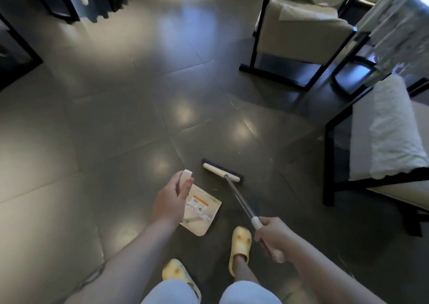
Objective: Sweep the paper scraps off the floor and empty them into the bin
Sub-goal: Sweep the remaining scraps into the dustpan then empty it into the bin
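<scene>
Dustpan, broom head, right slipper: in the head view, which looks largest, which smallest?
1. Dustpan, the largest, though the left hand covers part of it.
2 and 3. Broom head and right slipper look alike; the slipper lies nearer the camera, so unranked.

Open floor [116, 117] extends left and far of the broom head [222, 172]. Black-framed chairs [301, 36] block the right side; dark furniture [14, 55] stands far left.
</scene>
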Available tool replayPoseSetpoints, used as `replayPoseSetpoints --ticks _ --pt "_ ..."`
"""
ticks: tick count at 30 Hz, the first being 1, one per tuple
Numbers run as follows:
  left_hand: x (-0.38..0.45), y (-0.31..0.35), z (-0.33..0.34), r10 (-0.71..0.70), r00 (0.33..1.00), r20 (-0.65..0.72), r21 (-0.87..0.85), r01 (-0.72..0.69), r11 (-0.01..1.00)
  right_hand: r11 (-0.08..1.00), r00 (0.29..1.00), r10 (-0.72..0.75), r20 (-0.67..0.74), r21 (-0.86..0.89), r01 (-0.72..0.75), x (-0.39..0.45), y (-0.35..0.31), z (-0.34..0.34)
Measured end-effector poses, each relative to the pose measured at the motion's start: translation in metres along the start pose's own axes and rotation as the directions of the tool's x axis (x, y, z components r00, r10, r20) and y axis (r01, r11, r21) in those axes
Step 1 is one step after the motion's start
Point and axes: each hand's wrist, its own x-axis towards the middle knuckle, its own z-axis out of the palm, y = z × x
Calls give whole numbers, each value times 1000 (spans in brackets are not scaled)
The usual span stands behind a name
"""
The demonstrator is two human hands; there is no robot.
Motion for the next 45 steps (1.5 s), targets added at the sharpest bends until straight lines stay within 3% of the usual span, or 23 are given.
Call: replayPoseSetpoints --ticks 3,8,11,14,17,24,30,35,40,45 --pt "4 5 -1 -9 1000 -22 18 9 1000 997 992 67 104 28 -70 -11 0 9" --pt "13 7 -1 -11 1000 -28 46 12 999 968 978 41 204 235 -90 -36 26 -46" --pt "14 9 -1 2 1000 -21 45 -1 999 973 986 4 166 228 -42 -39 30 -56" --pt "16 11 0 12 1000 -13 47 -12 999 991 993 -36 109 129 22 -39 12 -22" --pt "20 11 1 31 1000 2 3 -31 1000 987 990 22 139 155 -44 -27 1 3" --pt "50 30 3 78 996 44 15 -78 997 935 971 12 239 340 -96 -20 39 -97" --pt "82 69 45 132 989 70 -34 -130 991 898 999 -13 52 440 -11 12 47 -177" --pt "121 108 78 181 980 82 57 -186 981 849 989 41 -140 527 40 64 17 -239" --pt "150 129 104 167 985 51 131 -172 976 866 984 76 -161 500 15 117 -9 -289" --pt "164 134 123 108 994 -28 100 -104 989 942 995 86 -50 330 -65 145 -22 -276"
